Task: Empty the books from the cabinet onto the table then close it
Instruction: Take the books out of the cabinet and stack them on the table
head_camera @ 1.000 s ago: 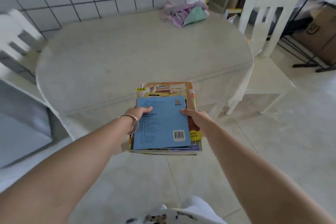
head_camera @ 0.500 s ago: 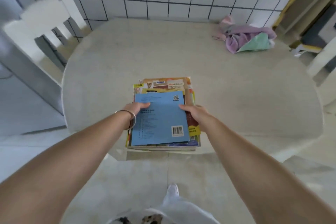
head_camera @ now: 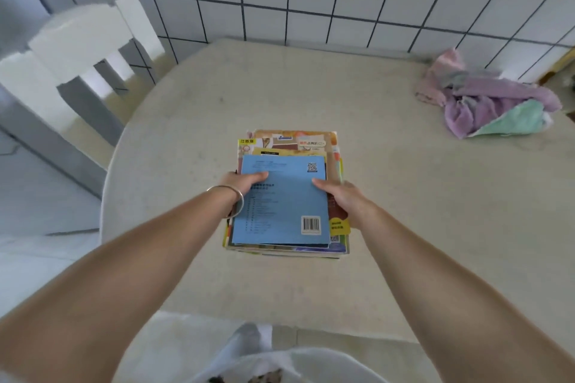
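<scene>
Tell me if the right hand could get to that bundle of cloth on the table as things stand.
Probably not yet: the right hand and left hand both grip the book stack. The table towards the cloth bundle looks free.

Book stack [head_camera: 284, 205] between both hands, over table [head_camera: 404, 227]

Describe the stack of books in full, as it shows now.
The stack of books is several thin paperbacks lying flat and slightly uneven, a blue back cover with barcode and QR code on top, colourful covers below. The left hand and right hand grip its sides, thumbs on top, over the pale table.
</scene>
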